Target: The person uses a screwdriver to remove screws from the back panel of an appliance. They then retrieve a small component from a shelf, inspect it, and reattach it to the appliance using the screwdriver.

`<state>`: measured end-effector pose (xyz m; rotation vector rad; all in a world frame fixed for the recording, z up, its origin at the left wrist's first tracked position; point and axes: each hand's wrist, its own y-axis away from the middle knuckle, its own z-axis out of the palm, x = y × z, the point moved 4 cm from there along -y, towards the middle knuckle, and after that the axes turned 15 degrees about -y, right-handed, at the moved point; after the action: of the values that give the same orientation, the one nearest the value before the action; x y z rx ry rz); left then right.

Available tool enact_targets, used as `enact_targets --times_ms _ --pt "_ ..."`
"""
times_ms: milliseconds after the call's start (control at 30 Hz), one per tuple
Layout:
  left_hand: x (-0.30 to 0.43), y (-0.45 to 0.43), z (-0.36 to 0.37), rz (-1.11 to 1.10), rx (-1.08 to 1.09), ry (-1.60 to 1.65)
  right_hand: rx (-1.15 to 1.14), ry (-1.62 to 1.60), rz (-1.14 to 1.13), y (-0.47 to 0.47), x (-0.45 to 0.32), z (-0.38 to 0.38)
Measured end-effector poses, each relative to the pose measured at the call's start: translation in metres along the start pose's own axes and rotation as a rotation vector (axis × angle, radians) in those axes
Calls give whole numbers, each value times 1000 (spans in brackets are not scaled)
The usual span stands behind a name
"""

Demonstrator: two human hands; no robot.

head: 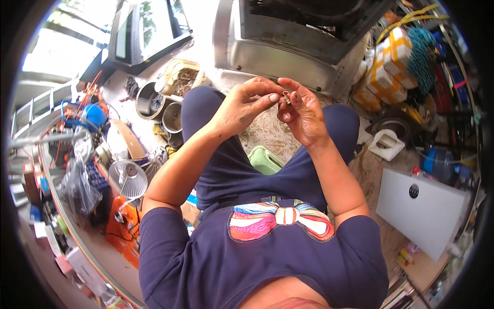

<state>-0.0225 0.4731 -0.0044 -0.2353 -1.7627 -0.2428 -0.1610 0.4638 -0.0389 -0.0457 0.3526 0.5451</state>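
A small metal part, partly hidden by fingers, is held above the gap between my knees. My right hand grips it between thumb and fingers, palm turned up and fingertips dark with grime. From the other side, my left hand has its thumb and index finger brought together at the part's edge. The part is too small to name exactly. Beyond both hands stands a stainless steel appliance housing with a dark, dirty opening at its top. Below, a light green plastic stool shows between my thighs.
At left are a tub of debris, a metal drum, a blue round tank and a ribbed lamp reflector. Taped foam boxes, a white square fitting and a white panel stand at right.
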Motion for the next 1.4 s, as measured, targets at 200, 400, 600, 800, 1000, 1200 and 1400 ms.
enact_targets --times_ms 200,400,600,800,1000,1200,1400 --pt "-3 -23 37 12 -66 89 50 41 -123 18 -24 -14" --pt "34 -45 54 442 53 -728 131 102 -319 21 -42 -37" --pt "30 -77 69 151 -62 -370 186 80 -481 19 -63 -44" --pt "11 -108 82 158 -126 -124 342 118 -578 14 -82 -48" --pt "44 -117 88 871 275 -884 340 112 -699 3 -106 -53" --pt "40 -133 72 1163 281 -1065 382 84 -687 -13 -112 -48" --pt "39 -139 68 1174 76 -916 345 39 -648 -15 -110 -67"
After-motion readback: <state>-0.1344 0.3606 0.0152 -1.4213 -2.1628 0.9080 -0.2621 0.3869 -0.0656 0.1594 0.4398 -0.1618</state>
